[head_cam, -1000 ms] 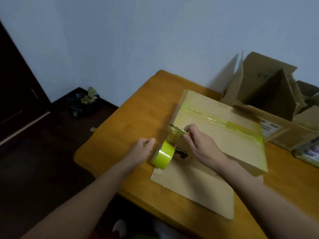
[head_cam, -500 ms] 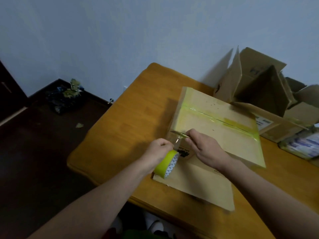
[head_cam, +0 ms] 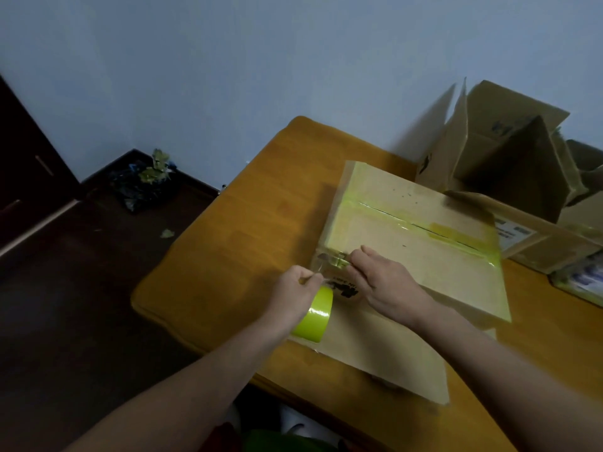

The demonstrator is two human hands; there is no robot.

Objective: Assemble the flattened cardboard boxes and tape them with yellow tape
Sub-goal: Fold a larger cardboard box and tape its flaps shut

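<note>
Two hands meet at the 7 o'clock corner of the taped cardboard box [head_cam: 414, 252] on the table [head_cam: 254, 223]. Your left hand [head_cam: 298, 288], open beside the yellow tape roll [head_cam: 315, 316] a second ago, now pinches the tape strip [head_cam: 319, 272]; your right hand [head_cam: 385, 285] curls its fingers [head_cam: 360, 254] round a metal blade [head_cam: 326, 257].

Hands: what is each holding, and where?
Left hand pinches the tape strip just above the yellow roll. Right hand grips a metal cutting tool, likely scissors, by its handle end.
</note>
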